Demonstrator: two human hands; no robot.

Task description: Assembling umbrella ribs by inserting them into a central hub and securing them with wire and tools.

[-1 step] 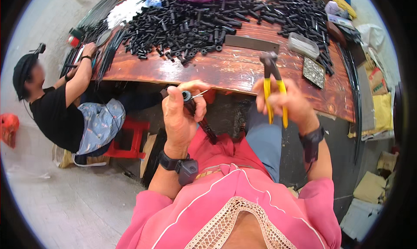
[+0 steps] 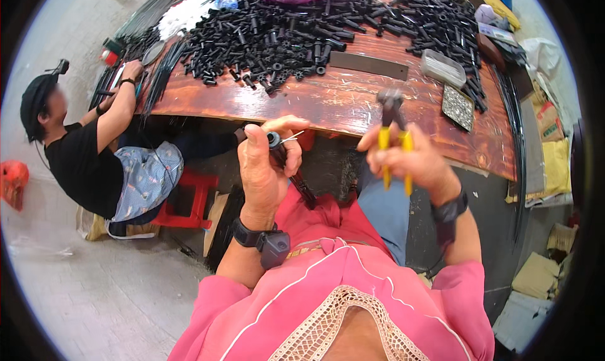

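Note:
My left hand (image 2: 261,172) is closed around a dark tubular part (image 2: 275,140), its round end showing between thumb and fingers. A thin silvery pin or wire (image 2: 293,136) sticks out sideways near that end, below the index finger. Long dark rods seem to run down from this hand toward my lap; where they join the part is hidden. On the right, my right hand (image 2: 419,162) grips yellow-handled pliers (image 2: 391,111), their dark head pointing up over the table edge. The pliers are apart from the tubular part.
On the wooden table (image 2: 340,106) lie a heap of black tubular parts (image 2: 271,43), a flat metal bar (image 2: 368,65), a clear plastic box (image 2: 443,68) and a tray of small metal pieces (image 2: 458,107). A co-worker (image 2: 82,140) sits at the left by a red stool (image 2: 189,200).
My right hand has shifted slightly, the pliers' head now a little lower and their handles nearer each other. My left hand keeps its hold, and the whole view has moved slightly.

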